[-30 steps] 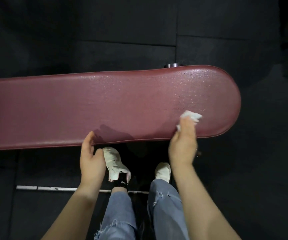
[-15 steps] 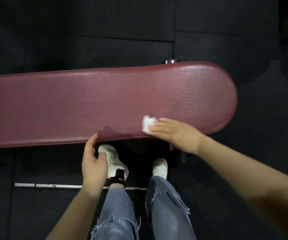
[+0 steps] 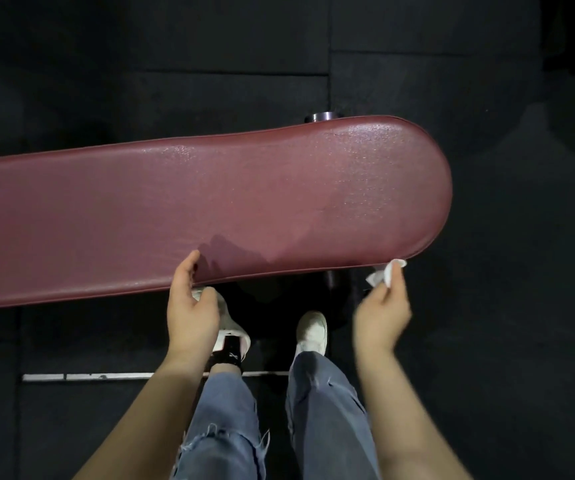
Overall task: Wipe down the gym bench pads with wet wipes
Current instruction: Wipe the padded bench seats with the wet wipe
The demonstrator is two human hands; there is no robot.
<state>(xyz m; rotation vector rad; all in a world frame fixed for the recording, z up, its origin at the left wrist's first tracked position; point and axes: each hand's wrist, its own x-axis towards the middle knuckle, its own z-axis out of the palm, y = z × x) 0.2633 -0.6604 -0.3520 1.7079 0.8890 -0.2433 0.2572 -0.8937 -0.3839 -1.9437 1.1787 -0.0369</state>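
The right hand (image 3: 381, 311) pinches a crumpled white wet wipe (image 3: 385, 274) at its fingertips, held at the near edge of the maroon bench pad (image 3: 210, 209), close to the rounded end. The left hand (image 3: 189, 303) rests with fingers loosely spread, fingertips on the pad's near edge. Below, jeans (image 3: 317, 410) and white sneakers (image 3: 312, 329) stand on black floor mats (image 3: 521, 341) crossed by a white strip (image 3: 89, 376).

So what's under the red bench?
Under the bench a dark post shows by its near edge, with black floor and two white shoes. A metal knob peeks out behind. The rest of the frame is covered.
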